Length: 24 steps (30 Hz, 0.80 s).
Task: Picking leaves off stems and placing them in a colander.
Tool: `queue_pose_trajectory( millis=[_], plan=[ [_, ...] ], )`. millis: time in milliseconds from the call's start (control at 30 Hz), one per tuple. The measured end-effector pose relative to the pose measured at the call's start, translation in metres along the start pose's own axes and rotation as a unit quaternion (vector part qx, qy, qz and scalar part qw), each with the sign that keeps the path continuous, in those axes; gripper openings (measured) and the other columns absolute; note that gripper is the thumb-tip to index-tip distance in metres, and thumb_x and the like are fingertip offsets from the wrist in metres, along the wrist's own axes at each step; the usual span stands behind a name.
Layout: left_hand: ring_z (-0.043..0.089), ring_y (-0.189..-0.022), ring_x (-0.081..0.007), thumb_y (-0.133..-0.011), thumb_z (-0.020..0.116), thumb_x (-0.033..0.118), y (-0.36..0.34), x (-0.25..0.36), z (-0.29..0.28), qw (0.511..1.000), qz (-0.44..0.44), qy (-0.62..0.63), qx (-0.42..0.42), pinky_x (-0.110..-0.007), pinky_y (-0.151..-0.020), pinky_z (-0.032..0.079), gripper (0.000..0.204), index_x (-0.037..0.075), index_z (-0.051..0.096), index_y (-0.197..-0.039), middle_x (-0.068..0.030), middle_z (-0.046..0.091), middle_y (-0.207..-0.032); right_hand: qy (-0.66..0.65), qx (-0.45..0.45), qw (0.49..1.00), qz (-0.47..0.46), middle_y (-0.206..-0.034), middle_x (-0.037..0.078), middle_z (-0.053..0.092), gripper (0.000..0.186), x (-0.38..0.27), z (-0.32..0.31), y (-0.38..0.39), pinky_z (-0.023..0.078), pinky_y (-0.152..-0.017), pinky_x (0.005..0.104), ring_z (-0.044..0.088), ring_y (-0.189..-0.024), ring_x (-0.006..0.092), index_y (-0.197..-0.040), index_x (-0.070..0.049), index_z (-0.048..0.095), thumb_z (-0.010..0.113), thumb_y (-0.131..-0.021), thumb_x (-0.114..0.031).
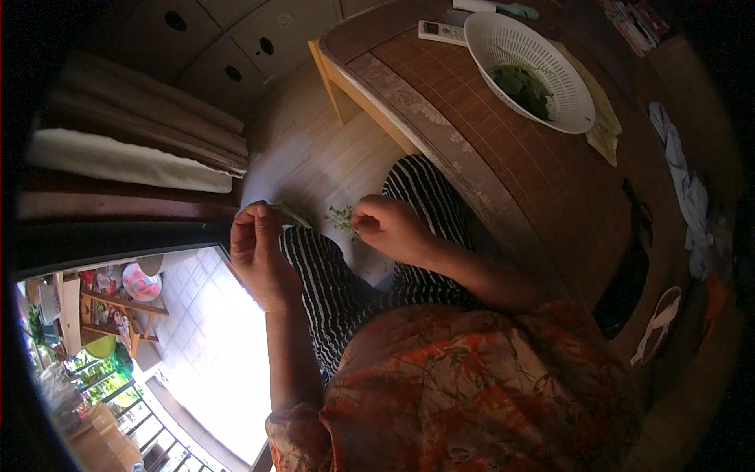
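Low wooden platform w/ slatted bamboo mat [550, 173] across upper right. On it, white plastic colander [528, 69] w/ heap of green leaves [523, 88] inside, sat on a yellowish cloth [604, 126]; grey remote [440, 32] just beside colander's left rim. Pale wood floor [314, 157] below-left of platform; small pile of green trimmings [340, 218] on floor betw. the knees. Striped trousers [330, 291] & orange floral top [472, 385] fill lower middle.

Left hand [258, 250] raised over left knee, fingers curled, tips pinched on a green vegetable stem [292, 213] poking out to the right. Right hand [393, 228] near it, loosely fisted, thumb & forefinger closed at the trimmings side; can't tell if anything gripped there.

Step, as judged: mid-picking — stripping or snapping bits off stem, scraps dropped to floor, good leaves kept in colander. Next move likely needs right-hand pinch on stem's free end, short pull or snap, left hand kept firm; then reach well up-right to colander.
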<state>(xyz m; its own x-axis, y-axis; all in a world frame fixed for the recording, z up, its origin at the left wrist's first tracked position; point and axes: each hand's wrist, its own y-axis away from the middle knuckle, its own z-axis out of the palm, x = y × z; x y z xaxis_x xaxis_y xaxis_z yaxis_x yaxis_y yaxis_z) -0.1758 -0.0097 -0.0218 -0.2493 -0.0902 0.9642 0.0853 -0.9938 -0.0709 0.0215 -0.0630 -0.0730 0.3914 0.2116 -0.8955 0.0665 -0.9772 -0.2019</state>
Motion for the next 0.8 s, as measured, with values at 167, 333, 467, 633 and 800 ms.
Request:
queue_pose_trajectory(
  millis=[167, 333, 467, 633, 800],
  plan=[
    [0.059, -0.081, -0.0119, -0.096, 0.062, 0.013, 0.009, -0.001, 0.016, 0.998, 0.015, -0.054, 0.0, -0.028, -0.079, 0.047, 0.01, 0.004, 0.063, -0.094, -0.0032, 0.064, -0.087, -0.054, 0.03, 0.998, -0.016, -0.084, 0.009, 0.062, 0.013, -0.026, 0.009, -0.018, 0.051, -0.07, 0.029, 0.064, -0.078, 0.0157, -0.096, 0.001, 0.06, 0.066, -0.085, -0.002],
    [0.06, -0.082, -0.0116, -0.095, 0.063, 0.011, 0.012, -0.001, 0.022, 0.996, 0.034, -0.086, -0.007, -0.028, -0.08, 0.049, 0.007, 0.004, 0.063, -0.094, -0.0032, 0.064, -0.087, -0.125, -0.005, 0.992, 0.001, -0.083, 0.008, 0.061, 0.011, -0.032, 0.013, -0.022, 0.049, -0.068, 0.0263, 0.06, -0.075, 0.012, -0.096, 0.003, 0.06, 0.063, -0.087, -0.003],
    [0.06, -0.082, -0.0113, -0.095, 0.063, 0.01, 0.016, -0.003, 0.022, 0.996, 0.032, -0.081, -0.001, -0.028, -0.079, 0.049, 0.007, 0.003, 0.063, -0.094, -0.0036, 0.064, -0.088, -0.142, -0.014, 0.989, 0.034, -0.082, 0.006, 0.061, 0.009, -0.031, 0.015, -0.02, 0.048, -0.066, 0.025, 0.058, -0.074, 0.0096, -0.095, 0.003, 0.061, 0.06, -0.088, -0.003],
    [0.06, -0.082, -0.0111, -0.096, 0.061, 0.011, 0.019, -0.006, 0.022, 0.993, 0.038, -0.115, -0.007, -0.027, -0.08, 0.049, 0.009, 0.002, 0.063, -0.094, -0.0044, 0.065, -0.09, -0.212, -0.032, 0.973, 0.089, -0.081, 0.002, 0.061, 0.008, -0.033, 0.012, -0.018, 0.046, -0.065, 0.0233, 0.055, -0.074, 0.0054, -0.093, 0.003, 0.062, 0.057, -0.088, -0.001],
    [0.06, -0.08, -0.0098, -0.095, 0.064, 0.01, 0.026, -0.004, 0.031, 0.996, 0.009, -0.085, -0.009, -0.024, -0.076, 0.048, 0.009, 0.001, 0.064, -0.096, -0.0032, 0.065, -0.087, -0.181, 0.002, 0.981, 0.067, -0.076, 0.001, 0.057, 0.004, -0.027, 0.013, -0.017, 0.044, -0.062, 0.0243, 0.052, -0.07, 0.0052, -0.085, 0.002, 0.059, 0.056, -0.086, 0.0]
  ],
)
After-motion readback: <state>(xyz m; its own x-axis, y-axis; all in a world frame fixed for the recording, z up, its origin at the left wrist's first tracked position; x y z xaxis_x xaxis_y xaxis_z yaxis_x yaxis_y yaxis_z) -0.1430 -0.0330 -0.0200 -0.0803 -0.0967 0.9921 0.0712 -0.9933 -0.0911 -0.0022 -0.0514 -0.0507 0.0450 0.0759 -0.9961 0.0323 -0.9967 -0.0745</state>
